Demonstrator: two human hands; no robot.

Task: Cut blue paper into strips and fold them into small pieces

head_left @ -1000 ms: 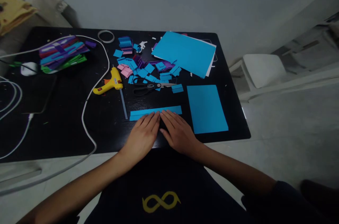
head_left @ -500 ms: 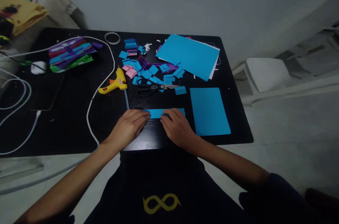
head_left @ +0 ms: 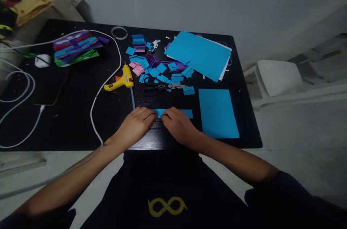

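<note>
A long blue paper strip [head_left: 186, 113] lies near the front edge of the black table. My left hand [head_left: 139, 122] presses on its left part with fingers curled together. From the right, my right hand [head_left: 177, 124] grips the strip near its middle, fingertips bent onto it. Only a short stretch of blue shows between the two hands. Beyond them lie black-handled scissors [head_left: 162, 87] and a yellow glue gun [head_left: 119, 80], whose glue stick [head_left: 132, 98] points toward my left hand. A blue sheet [head_left: 219, 113] rests just right of my right hand.
Folded blue paper pieces [head_left: 154, 72] and pink pieces [head_left: 137, 68] are scattered behind the scissors. A larger stack of blue sheets [head_left: 199, 55] sits at the back right. White cable [head_left: 92, 113] crosses the left side, near a phone [head_left: 51, 86] and a colourful bundle [head_left: 77, 48].
My right hand has slid left along the strip, so the gap between my hands is narrower. The whole view has shifted slightly.
</note>
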